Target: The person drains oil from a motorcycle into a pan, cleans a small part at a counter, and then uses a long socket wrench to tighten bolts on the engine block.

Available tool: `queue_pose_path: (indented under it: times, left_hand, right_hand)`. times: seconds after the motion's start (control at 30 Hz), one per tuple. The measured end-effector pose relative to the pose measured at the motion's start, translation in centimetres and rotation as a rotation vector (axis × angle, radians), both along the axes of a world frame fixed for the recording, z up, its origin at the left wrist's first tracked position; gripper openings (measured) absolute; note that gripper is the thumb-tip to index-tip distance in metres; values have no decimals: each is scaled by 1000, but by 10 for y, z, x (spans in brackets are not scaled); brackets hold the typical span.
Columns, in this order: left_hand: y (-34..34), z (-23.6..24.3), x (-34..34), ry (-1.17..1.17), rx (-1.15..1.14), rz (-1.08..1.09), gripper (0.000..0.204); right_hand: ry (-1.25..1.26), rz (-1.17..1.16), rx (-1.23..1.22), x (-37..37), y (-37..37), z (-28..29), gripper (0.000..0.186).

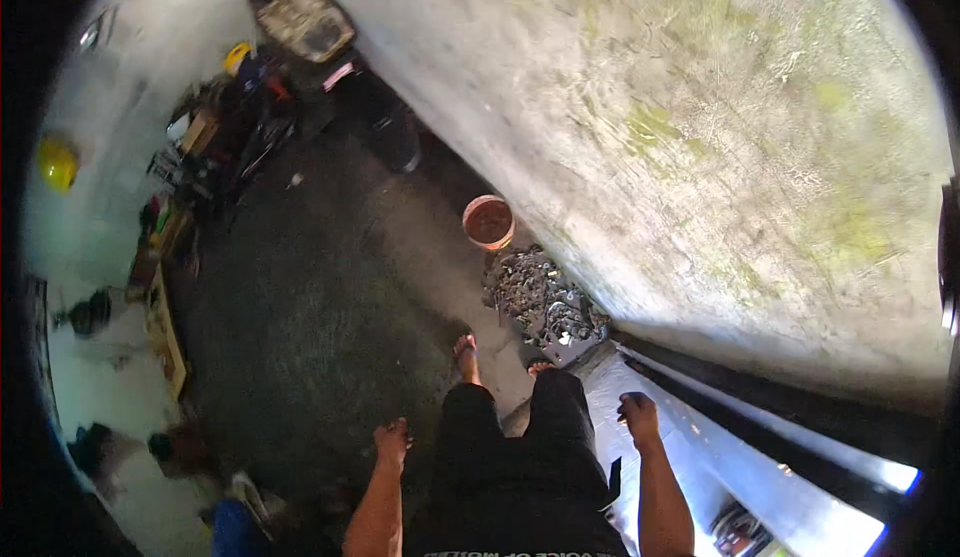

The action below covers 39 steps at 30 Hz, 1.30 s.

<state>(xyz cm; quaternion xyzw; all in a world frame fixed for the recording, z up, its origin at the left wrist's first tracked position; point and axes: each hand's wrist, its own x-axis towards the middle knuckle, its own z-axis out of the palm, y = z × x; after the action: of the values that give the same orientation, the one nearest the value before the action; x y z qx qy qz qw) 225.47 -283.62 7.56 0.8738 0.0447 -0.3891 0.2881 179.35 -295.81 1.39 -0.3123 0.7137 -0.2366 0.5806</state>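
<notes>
My left hand [393,441] hangs at my left side over the dark floor. Its fingers are loosely bent and a little apart, and nothing shows in them. On the other side, my right hand [638,418] is held out near a pale, shiny surface. A gap shows between its thumb and bent fingers, with no object visible there. Neither hand seems to touch anything. Ahead of my feet lies a heap of small dark metal-looking pieces [535,292] against the wall. Just beyond the heap stands a round orange-rimmed bucket [489,223] with brownish contents.
A stained wall [700,137] runs along the right. Farther ahead, a motorbike [325,47] with a worn seat stands beside it. Mixed clutter lines the left, including a wooden board [165,332]; a yellow helmet-like object [58,163] is higher up. Dark floor [300,277] lies between.
</notes>
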Motion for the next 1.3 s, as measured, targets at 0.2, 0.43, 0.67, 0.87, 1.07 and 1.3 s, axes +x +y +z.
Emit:
queue_pose_path:
  times: [0.2, 0.43, 0.67, 0.87, 1.07, 1.3]
  left_hand:
    - [-76, -90, 146, -40, 183, -689, 50]
    - [-110, -122, 256, -262, 56, -841, 40]
    - [-99, -99, 260, -5, 237, -778, 39]
    - [-75, -148, 283, -80, 265, -1059, 32]
    - [-115, -127, 262, 62, 223, -844, 40]
    - [-102, -179, 298, -57, 312, -1043, 51]
  right_hand:
    - [119, -755, 143, 43, 120, -12, 16]
    - [402, -390, 581, 216, 260, 28, 26]
    - [308, -293, 480, 267, 255, 33, 30]
    - [475, -314, 180, 254, 185, 53, 25]
    - [349, -423, 323, 260, 182, 61, 29]
    - [457, -358, 376, 278, 264, 26, 33]
